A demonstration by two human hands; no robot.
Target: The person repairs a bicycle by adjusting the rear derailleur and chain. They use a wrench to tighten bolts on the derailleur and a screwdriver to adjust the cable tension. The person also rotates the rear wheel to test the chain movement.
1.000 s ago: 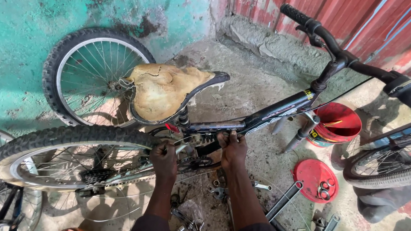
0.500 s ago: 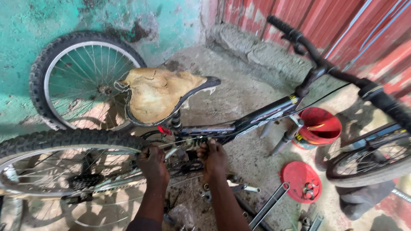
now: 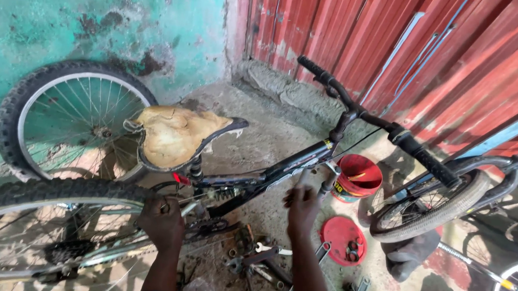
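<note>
In the head view, the bicycle frame [image 3: 281, 166] is being kept upright mid-scene, gripped near the rear wheel [image 3: 32, 229] by the closed left hand [image 3: 163, 221], while the right hand [image 3: 302, 210], fingers spread open, is being held just below the frame's down tube, beside the red bucket [image 3: 358, 177].

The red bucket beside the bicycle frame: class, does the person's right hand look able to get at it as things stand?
Probably yes. The right hand hovers open just left of the red bucket, with only the bicycle frame and fork leg between them, and bare ground below seems to leave a way round.
</note>
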